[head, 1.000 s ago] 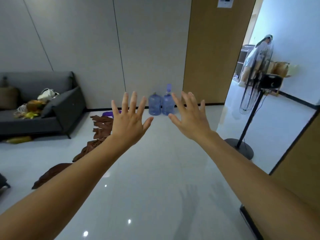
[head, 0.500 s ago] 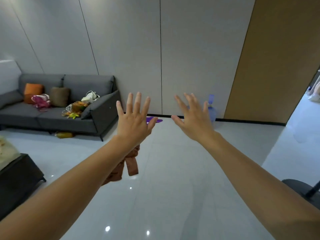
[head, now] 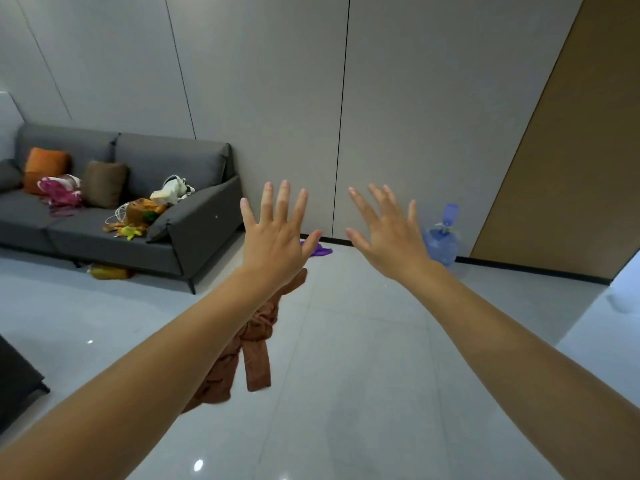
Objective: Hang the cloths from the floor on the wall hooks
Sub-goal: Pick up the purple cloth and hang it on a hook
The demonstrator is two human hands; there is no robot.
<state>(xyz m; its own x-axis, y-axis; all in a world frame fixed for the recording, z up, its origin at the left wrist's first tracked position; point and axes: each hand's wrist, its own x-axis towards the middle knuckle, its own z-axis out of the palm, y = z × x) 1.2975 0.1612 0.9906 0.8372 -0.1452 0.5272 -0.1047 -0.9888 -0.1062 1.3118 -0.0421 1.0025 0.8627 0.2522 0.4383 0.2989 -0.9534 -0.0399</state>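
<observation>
Brown cloths (head: 254,344) lie in a crumpled line on the glossy pale floor, partly hidden behind my left forearm. A small purple cloth (head: 320,250) lies at the foot of the grey panelled wall. My left hand (head: 275,237) is stretched out in front of me, fingers straight and spread, holding nothing. My right hand (head: 389,235) is raised beside it in the same way, also empty. Both hands are in the air well above the cloths. No wall hooks are in view.
A grey sofa (head: 145,216) with cushions and loose items stands at the left against the wall. A blue water bottle (head: 441,242) stands by the wall near a brown wooden panel (head: 568,168). A dark piece of furniture (head: 15,386) is at the left edge.
The view has swung left: the fan and doorway have left the frame and more of the sofa shows. Both hands stay raised and spread, holding nothing.
</observation>
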